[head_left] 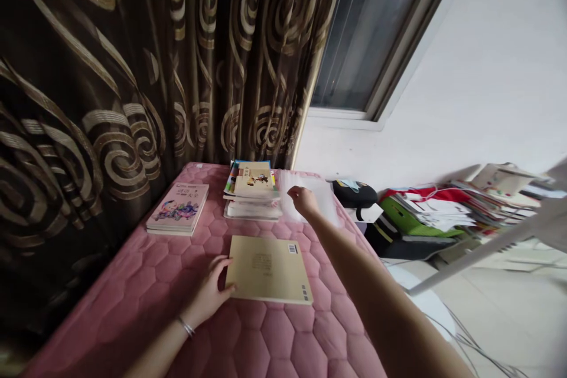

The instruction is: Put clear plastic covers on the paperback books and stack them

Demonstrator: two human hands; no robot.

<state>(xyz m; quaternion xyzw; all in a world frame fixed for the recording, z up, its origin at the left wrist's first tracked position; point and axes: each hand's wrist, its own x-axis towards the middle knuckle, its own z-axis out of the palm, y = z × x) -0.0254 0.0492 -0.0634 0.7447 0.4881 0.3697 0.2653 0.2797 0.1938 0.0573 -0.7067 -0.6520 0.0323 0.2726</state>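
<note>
A beige book (270, 269) lies flat on the pink quilted mattress (248, 336), its barcode side up. My left hand (212, 289) rests at the book's left edge, thumb and fingers apart and touching it. Farther off, my right hand (303, 199) is over a stack of translucent plastic sheets (325, 204), its fingers pinched at their left part. The fingertips are partly hidden, and the sheets' near left edge looks blurred.
Left of centre lies a small stack of pink-covered books (177, 209). A mixed pile of books (252, 183) stands near the curtain (239, 59). Past the mattress's right edge are a black case (354, 194), a green box (403, 218), stacked papers and a white stand (469, 260).
</note>
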